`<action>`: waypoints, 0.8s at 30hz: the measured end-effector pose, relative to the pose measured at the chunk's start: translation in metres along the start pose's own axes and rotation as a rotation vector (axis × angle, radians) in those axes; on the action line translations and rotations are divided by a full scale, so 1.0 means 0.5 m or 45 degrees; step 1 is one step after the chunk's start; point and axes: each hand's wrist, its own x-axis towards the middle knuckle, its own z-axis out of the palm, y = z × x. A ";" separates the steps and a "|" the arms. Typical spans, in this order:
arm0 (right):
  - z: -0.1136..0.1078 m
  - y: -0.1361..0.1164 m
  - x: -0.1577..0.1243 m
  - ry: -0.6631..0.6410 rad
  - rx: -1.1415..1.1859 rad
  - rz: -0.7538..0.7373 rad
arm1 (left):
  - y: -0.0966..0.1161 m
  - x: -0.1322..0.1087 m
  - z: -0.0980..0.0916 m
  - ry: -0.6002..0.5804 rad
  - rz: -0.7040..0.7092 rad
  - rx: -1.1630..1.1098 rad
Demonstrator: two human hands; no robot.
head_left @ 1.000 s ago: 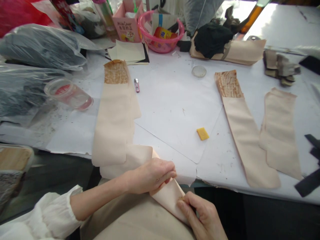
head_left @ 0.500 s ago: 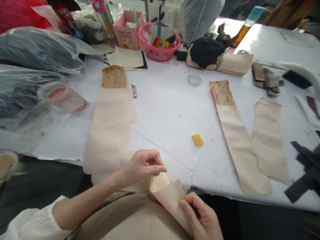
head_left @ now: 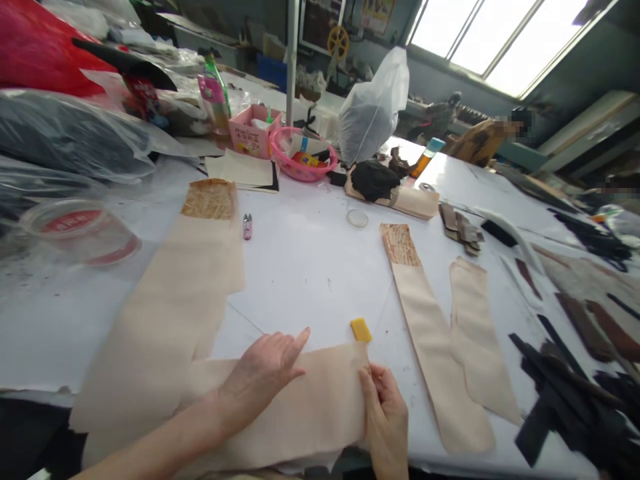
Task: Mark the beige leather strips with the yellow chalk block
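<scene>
A beige fabric strip lies crosswise along the near edge of the white table. My left hand rests flat on it, fingers stretched out and together. My right hand pinches the strip's right end between thumb and fingers. A small yellow block sits just beyond that end. A stack of long beige strips with a brown-stained top runs away from me on the left, touching the strip under my hands.
Two more beige strips lie to the right, with dark strips beyond. A clear plastic tub and bagged goods sit at left. A small clipper, round lid, pink basket and pink box stand farther back.
The strip came up from my lap and now lies spread flat on the table edge. My left hand opened from a pinch to a flat palm. The view tilted upward.
</scene>
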 end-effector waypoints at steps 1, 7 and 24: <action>0.000 0.001 0.003 0.011 0.046 0.012 | 0.000 0.002 0.008 -0.012 0.009 0.077; 0.027 0.010 0.004 -0.080 0.199 0.097 | -0.041 0.021 -0.075 -0.109 -0.101 0.064; 0.084 0.044 0.064 -0.189 -0.826 -0.791 | -0.177 0.027 -0.089 -0.196 -0.186 0.301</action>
